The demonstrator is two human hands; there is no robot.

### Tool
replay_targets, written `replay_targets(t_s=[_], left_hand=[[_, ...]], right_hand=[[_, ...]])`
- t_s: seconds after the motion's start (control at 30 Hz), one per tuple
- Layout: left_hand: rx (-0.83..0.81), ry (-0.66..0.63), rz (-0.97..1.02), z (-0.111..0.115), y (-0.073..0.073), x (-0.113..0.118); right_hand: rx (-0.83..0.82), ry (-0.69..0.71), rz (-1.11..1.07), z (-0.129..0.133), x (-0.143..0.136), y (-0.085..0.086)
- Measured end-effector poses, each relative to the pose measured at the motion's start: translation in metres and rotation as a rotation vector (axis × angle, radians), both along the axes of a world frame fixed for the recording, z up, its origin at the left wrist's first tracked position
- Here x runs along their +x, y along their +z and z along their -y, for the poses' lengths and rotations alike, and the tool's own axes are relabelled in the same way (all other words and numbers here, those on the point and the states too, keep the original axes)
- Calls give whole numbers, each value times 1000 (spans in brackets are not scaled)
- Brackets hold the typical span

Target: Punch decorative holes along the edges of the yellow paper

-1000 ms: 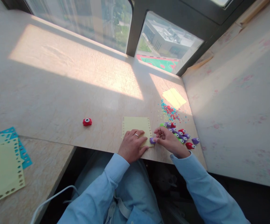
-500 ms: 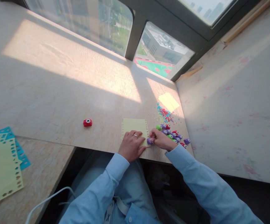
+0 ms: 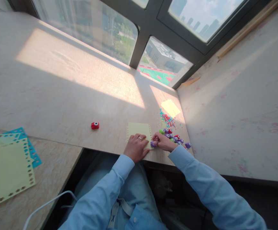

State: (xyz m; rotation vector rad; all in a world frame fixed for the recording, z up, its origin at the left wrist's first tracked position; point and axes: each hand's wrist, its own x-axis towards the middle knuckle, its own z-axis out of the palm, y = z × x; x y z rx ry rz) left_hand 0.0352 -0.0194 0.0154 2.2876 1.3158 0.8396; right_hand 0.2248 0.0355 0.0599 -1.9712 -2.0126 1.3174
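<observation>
A pale yellow sheet of paper (image 3: pixel 139 128) lies near the table's front edge, with small shapes punched along its sides. My left hand (image 3: pixel 137 147) rests flat on its lower part, fingers spread, a ring on one finger. At the sheet's lower right edge, my right hand (image 3: pixel 164 141) grips a small purple craft punch (image 3: pixel 152 144); the fingers partly cover it. Just beyond that hand sits a cluster of craft punches (image 3: pixel 177 138) in purple, green and red, partly hidden by the wrist. One red craft punch (image 3: pixel 95 125) stands apart to the left.
Red, blue and yellow punched bits (image 3: pixel 167 119) are scattered at the right, beside small yellow papers (image 3: pixel 170 108). Punched yellow sheets (image 3: pixel 8 169) and blue sheets (image 3: pixel 35 156) lie at the left. A white cable (image 3: pixel 49 204) hangs near the table edge. The wall (image 3: pixel 237 127) bounds the right.
The camera view has tilted slightly upward and shifted, showing more window. Both hands stay at the sheet, the right one still holding the purple punch at its edge.
</observation>
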Motion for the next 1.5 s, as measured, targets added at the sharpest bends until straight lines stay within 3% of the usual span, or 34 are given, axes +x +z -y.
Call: replay_targets(t_s=[0.37,0.63,0.97,1.13,1.33,1.5], left_hand=[[11,-1,-35,-1,-1,-1],[10,-1,-46,-1,-1,-1],[-9,0,-55,-2,-2,0],[-10,2,-54,-2,-2,0],[3,1,-57,-2,-2,-1],[25,-2,-103,-1,-3,0]], right_hand=[[78,-44,-41,8,2,3],[142,6,-81,20,4,6],[504,227,181,22,15,4],[520,234,196,22,22,5],[569,117,65,28,29,10],[372,-154,-224,38,32,17]])
